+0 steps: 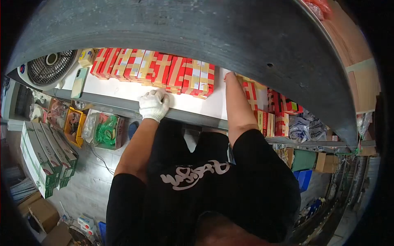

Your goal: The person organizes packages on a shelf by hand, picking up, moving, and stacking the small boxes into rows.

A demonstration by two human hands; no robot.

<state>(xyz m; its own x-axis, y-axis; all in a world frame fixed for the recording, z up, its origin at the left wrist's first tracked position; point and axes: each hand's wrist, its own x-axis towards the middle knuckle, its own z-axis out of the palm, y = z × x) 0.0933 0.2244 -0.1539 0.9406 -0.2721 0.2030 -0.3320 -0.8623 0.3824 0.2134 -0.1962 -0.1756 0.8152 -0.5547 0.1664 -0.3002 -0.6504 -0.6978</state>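
My left hand [154,105], in a white knitted glove, rests at the front edge of the white work surface [123,91] with its fingers curled. Whether anything is under those fingers is hidden. Just beyond it, a long row of red boxes bound with tan tape [162,70] stands on the surface. My right hand [230,76] is bare and reaches far across the surface, right of the row. Its fingers are mostly hidden by the dark shelf above. More red taped boxes [250,91] lie to the right of that forearm.
A fan [51,65], a yellow box [86,58] and a phone [79,83] are at the left. The dark metal shelf [172,26] overhangs the surface. Below left are a yellow bin [75,127], a box with green plastic [107,130] and long white cartons [41,151].
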